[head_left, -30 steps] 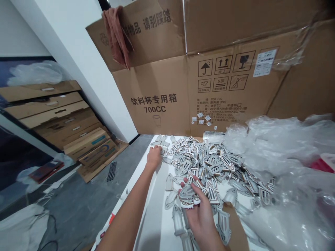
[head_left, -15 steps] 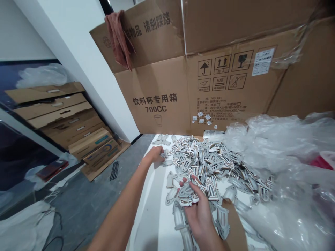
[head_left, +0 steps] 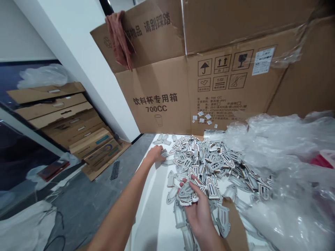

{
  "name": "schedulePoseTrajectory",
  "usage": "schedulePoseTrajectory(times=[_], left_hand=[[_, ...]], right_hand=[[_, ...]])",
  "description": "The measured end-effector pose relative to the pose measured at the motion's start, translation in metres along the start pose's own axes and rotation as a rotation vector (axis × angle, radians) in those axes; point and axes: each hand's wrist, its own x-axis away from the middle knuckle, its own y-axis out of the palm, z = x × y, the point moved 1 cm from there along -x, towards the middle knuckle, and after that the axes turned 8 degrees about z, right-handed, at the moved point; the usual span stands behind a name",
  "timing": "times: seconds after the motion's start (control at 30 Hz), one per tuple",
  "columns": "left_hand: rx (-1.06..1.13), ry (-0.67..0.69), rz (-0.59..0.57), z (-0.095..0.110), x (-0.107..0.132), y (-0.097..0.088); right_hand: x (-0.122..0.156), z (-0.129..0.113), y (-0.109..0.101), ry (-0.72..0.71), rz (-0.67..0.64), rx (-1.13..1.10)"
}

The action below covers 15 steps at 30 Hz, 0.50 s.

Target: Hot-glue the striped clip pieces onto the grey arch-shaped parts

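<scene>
Cupping the pieces [head_left: 186,191] snugly should stop spills: the right hand [head_left: 197,211] curls round them above the bench [head_left: 157,188], while the left hand [head_left: 156,154] pinches a grey piece [head_left: 164,152] near the bench's left edge.

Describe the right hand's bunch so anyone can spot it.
Find the carton marked 700CC; at its foot, on a white table, spreads a pile of small arch-shaped pieces. At the pile's near side is the right hand, palm up, holding the bunch. Unlike the loose pieces around it, the bunch sits cupped in that upturned hand.
</scene>
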Motion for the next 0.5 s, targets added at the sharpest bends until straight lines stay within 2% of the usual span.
schedulePoseTrajectory(times=[0.37, 0.5], left_hand=[[0.072, -0.068, -0.007, -0.001, -0.001, -0.001], [0.154, -0.103, 0.036, -0.001, 0.007, -0.016]], right_hand=[[0.003, 0.003, 0.003, -0.013, -0.031, -0.015], [0.005, 0.003, 0.002, -0.008, -0.032, -0.003]])
